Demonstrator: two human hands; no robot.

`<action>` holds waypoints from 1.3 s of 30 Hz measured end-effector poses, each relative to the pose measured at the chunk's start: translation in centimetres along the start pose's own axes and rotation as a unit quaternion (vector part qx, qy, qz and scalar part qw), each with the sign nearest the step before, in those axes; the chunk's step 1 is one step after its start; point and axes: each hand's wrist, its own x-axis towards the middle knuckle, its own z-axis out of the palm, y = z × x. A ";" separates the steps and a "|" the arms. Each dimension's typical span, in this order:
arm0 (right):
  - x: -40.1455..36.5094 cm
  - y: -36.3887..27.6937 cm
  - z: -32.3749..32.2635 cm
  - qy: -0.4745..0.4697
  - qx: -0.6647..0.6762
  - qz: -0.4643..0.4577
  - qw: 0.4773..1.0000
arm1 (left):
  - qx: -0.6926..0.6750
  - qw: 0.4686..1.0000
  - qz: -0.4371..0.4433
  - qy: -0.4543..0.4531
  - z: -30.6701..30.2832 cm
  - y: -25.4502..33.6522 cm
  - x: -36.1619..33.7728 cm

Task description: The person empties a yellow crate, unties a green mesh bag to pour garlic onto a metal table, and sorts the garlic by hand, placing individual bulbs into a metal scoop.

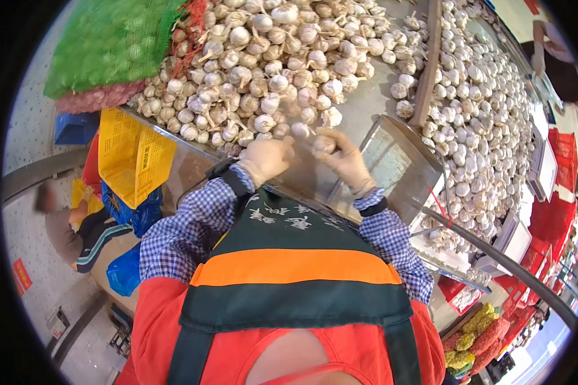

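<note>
My right hand [348,162], in a pale thin glove, pinches a garlic bulb [324,145] between thumb and fingers above the near edge of the metal table. My left hand [267,159], gloved too, is closed just left of it, with the fingertips turned inward. Whatever it may grip is hidden or too small to make out. Another bulb [300,131] lies just beyond the gap between my hands. A big heap of garlic bulbs [279,83], some with stems and roots, spreads over the table in front of both hands.
A wooden bar [428,64] separates the heap from more garlic [472,122] on the right. A metal-framed chute [392,154] stands beside my right hand. Green netting [112,45] and a yellow crate [135,154] are at left. A person [67,224] sits lower left; another [555,61] is upper right.
</note>
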 end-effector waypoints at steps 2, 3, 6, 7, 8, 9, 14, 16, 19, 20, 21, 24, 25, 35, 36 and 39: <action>-0.1 -3.8 -3.6 0.095 0.054 0.109 0.988 | -0.123 0.992 -0.014 -0.016 -2.9 0.7 -0.4; 0.5 -4.8 -6.9 0.126 0.136 0.072 0.980 | -0.121 0.992 -0.014 -0.015 -2.2 0.5 -0.2; 2.3 -9.5 -12.5 0.284 0.434 -0.001 0.855 | -0.607 0.786 0.117 0.000 -0.8 -0.2 0.0; 2.4 -7.0 -14.0 0.283 0.435 -0.003 0.855 | -0.606 0.787 0.119 0.000 -1.0 0.1 -0.1; 2.5 -2.7 -15.3 0.172 0.421 -0.005 0.891 | -0.633 0.764 0.122 0.031 -1.1 0.6 0.0; 2.9 -0.6 -16.3 0.058 0.399 -0.009 0.915 | -0.659 0.739 0.127 0.062 -1.4 1.2 0.3; -0.6 -4.8 3.4 0.038 0.279 0.074 0.957 | -0.508 0.826 0.148 0.194 -2.1 5.4 1.4; -0.2 -4.0 5.4 0.099 0.379 0.104 0.914 | -0.283 0.901 0.128 0.303 -1.7 6.8 1.7; 0.0 -2.1 4.1 0.038 0.476 0.186 0.859 | -0.181 0.927 0.070 0.320 -0.1 6.2 1.6; 0.6 -2.0 3.3 0.136 0.514 0.266 0.804 | -0.265 0.912 0.086 0.300 -0.4 5.7 1.5; 1.0 -1.7 0.7 0.076 0.577 0.248 0.775 | -0.349 0.889 0.102 0.277 -0.8 5.2 1.3; 4.2 -1.2 -9.2 0.026 0.725 0.047 0.686 | -0.222 0.943 -0.006 0.248 -3.8 1.2 0.6; 4.6 -3.3 -12.5 0.167 0.625 -0.003 0.763 | -0.141 0.967 -0.079 0.197 -5.6 0.5 0.2; 5.0 -0.5 4.9 -0.071 -0.531 -0.128 0.835 | -0.217 0.968 -0.091 0.091 -3.6 -4.8 0.5; 5.0 0.2 5.2 -0.072 -0.527 -0.129 0.837 | -0.484 0.862 -0.134 0.068 -4.2 -5.1 -0.1; 5.0 1.6 4.5 -0.072 -0.554 -0.002 0.830 | -0.752 0.644 -0.113 0.086 -4.8 -6.8 -1.8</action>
